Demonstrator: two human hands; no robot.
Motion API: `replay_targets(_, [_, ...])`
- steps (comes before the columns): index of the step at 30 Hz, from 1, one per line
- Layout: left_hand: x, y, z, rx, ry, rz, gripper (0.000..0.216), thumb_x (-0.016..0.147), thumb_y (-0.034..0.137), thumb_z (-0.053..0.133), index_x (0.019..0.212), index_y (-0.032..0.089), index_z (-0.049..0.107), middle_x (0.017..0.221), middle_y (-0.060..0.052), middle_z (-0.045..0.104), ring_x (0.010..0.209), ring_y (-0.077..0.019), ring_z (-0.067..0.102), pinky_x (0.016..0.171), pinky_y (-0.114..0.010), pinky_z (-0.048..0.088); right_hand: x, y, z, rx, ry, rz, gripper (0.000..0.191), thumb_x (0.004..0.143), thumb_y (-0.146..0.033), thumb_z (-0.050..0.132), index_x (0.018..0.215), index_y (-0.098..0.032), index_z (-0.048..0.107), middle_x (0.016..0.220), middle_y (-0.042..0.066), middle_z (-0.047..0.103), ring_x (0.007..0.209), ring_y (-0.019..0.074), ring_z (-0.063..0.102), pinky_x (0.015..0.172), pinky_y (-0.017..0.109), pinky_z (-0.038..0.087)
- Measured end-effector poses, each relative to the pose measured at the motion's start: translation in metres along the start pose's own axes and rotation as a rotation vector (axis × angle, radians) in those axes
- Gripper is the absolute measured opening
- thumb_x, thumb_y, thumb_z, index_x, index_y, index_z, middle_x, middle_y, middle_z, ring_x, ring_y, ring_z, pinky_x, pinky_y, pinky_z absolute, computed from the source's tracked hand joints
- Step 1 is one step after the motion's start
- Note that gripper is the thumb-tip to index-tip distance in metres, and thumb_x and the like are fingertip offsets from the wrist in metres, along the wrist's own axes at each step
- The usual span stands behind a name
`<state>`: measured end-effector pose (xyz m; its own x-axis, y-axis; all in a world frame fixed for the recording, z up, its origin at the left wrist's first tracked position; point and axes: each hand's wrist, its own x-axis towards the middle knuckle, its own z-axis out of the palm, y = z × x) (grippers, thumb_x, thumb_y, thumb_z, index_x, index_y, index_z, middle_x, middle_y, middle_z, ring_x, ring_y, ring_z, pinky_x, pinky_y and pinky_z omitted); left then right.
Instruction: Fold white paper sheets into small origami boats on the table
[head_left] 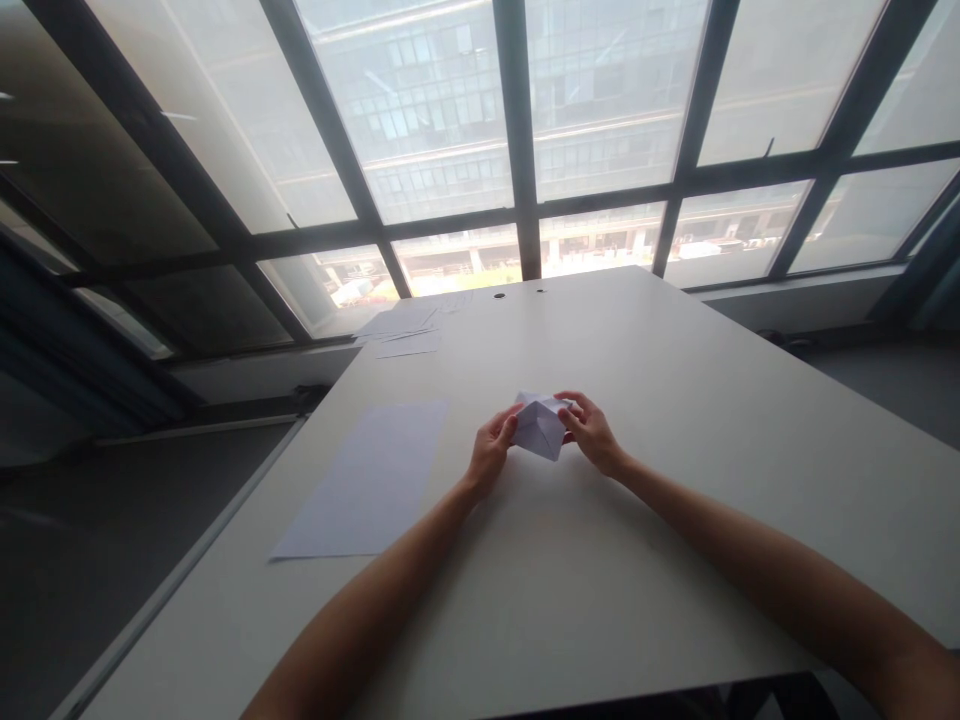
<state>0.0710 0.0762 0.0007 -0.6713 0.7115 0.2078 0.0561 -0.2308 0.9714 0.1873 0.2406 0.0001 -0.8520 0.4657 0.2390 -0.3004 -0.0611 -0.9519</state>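
Between my two hands is a piece of folded white paper point(540, 428), with creases meeting near its middle and a pointed lower corner. It is held just over the white table point(675, 560). My left hand point(492, 446) pinches its left edge, thumb on the near side. At the right edge my right hand point(589, 432) grips it between thumb and fingers. The fingers behind the paper are partly hidden.
A flat white sheet point(367, 480) lies on the table to the left of my hands. Farther back at the left edge are several loose papers point(405, 325). Two small dark holes point(499, 296) are in the far tabletop, before large windows point(442, 110).
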Motion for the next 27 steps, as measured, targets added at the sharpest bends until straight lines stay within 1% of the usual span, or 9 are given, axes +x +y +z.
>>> replay_targets(4, [0.000, -0.003, 0.002, -0.028, -0.003, -0.002, 0.047, 0.088, 0.052, 0.062, 0.115, 0.014, 0.071, 0.112, -0.012, 0.069, 0.092, -0.0226, 0.063, 0.075, -0.031, 0.051, 0.002, 0.003, -0.001, -0.070, 0.059, -0.095, 0.042, 0.079, -0.058, 0.068, 0.091, -0.018, 0.060, 0.081, 0.001, 0.060, 0.062, 0.0131, 0.058, 0.046, 0.025, 0.055])
replay_targets(7, [0.002, -0.006, 0.002, -0.048, 0.014, -0.008, 0.048, 0.087, 0.052, 0.062, 0.114, 0.014, 0.071, 0.115, -0.013, 0.068, 0.090, -0.0213, 0.062, 0.073, -0.030, 0.050, 0.003, 0.005, -0.003, -0.099, 0.012, -0.148, 0.045, 0.080, -0.060, 0.065, 0.097, -0.019, 0.062, 0.084, 0.002, 0.062, 0.063, 0.0139, 0.060, 0.048, 0.026, 0.056])
replay_targets(9, [0.002, -0.007, 0.001, -0.040, 0.045, -0.004, 0.047, 0.087, 0.053, 0.061, 0.112, 0.014, 0.072, 0.117, -0.013, 0.067, 0.087, -0.0204, 0.062, 0.070, -0.029, 0.050, 0.003, 0.006, -0.005, -0.127, -0.044, -0.170, 0.043, 0.080, -0.056, 0.068, 0.104, -0.020, 0.064, 0.100, 0.006, 0.066, 0.067, 0.0145, 0.063, 0.053, 0.028, 0.057])
replay_targets(11, [0.002, -0.005, -0.001, -0.007, 0.061, 0.025, 0.047, 0.088, 0.054, 0.060, 0.107, 0.014, 0.074, 0.121, -0.014, 0.065, 0.088, -0.0211, 0.063, 0.069, -0.029, 0.050, 0.003, 0.007, -0.007, -0.180, -0.054, -0.209, 0.035, 0.082, -0.049, 0.070, 0.102, -0.021, 0.068, 0.120, 0.010, 0.063, 0.073, 0.0159, 0.066, 0.059, 0.030, 0.058])
replay_targets(14, [0.000, 0.002, -0.003, 0.097, 0.033, 0.123, 0.039, 0.085, 0.050, 0.065, 0.098, 0.015, 0.077, 0.129, -0.014, 0.060, 0.103, -0.0256, 0.062, 0.079, -0.032, 0.051, 0.004, 0.005, -0.012, -0.273, -0.014, -0.302, 0.025, 0.085, -0.043, 0.069, 0.096, -0.021, 0.074, 0.135, 0.012, 0.057, 0.092, 0.0218, 0.068, 0.070, 0.034, 0.060])
replay_targets(16, [-0.001, 0.006, -0.003, 0.159, -0.006, 0.172, 0.029, 0.080, 0.042, 0.073, 0.094, 0.016, 0.077, 0.133, -0.013, 0.057, 0.113, -0.0279, 0.058, 0.088, -0.034, 0.049, 0.005, 0.003, -0.015, -0.315, -0.007, -0.351, 0.022, 0.087, -0.041, 0.067, 0.096, -0.023, 0.076, 0.133, 0.012, 0.058, 0.101, 0.0241, 0.066, 0.074, 0.036, 0.060])
replay_targets(19, [-0.002, 0.010, -0.002, 0.186, -0.036, 0.161, 0.026, 0.075, 0.035, 0.079, 0.096, 0.018, 0.078, 0.133, -0.012, 0.057, 0.117, -0.0286, 0.057, 0.093, -0.036, 0.049, 0.006, 0.002, -0.019, -0.336, -0.018, -0.377, 0.020, 0.088, -0.040, 0.066, 0.094, -0.024, 0.077, 0.126, 0.011, 0.061, 0.101, 0.0238, 0.066, 0.077, 0.038, 0.060])
replay_targets(24, [0.000, 0.010, -0.001, 0.180, -0.025, 0.125, 0.028, 0.078, 0.039, 0.076, 0.098, 0.019, 0.078, 0.133, -0.013, 0.058, 0.117, -0.0293, 0.057, 0.093, -0.037, 0.049, 0.010, 0.007, -0.021, -0.210, -0.051, -0.309, 0.022, 0.084, -0.041, 0.071, 0.093, -0.022, 0.077, 0.116, 0.011, 0.066, 0.101, 0.0250, 0.066, 0.078, 0.039, 0.059])
replay_targets(27, [0.001, 0.010, -0.002, 0.157, -0.034, 0.112, 0.029, 0.081, 0.042, 0.073, 0.097, 0.018, 0.079, 0.134, -0.013, 0.059, 0.119, -0.0306, 0.056, 0.093, -0.036, 0.049, 0.012, 0.010, -0.021, -0.157, -0.025, -0.255, 0.024, 0.079, -0.042, 0.075, 0.084, -0.019, 0.075, 0.109, 0.011, 0.069, 0.094, 0.0242, 0.067, 0.077, 0.038, 0.058])
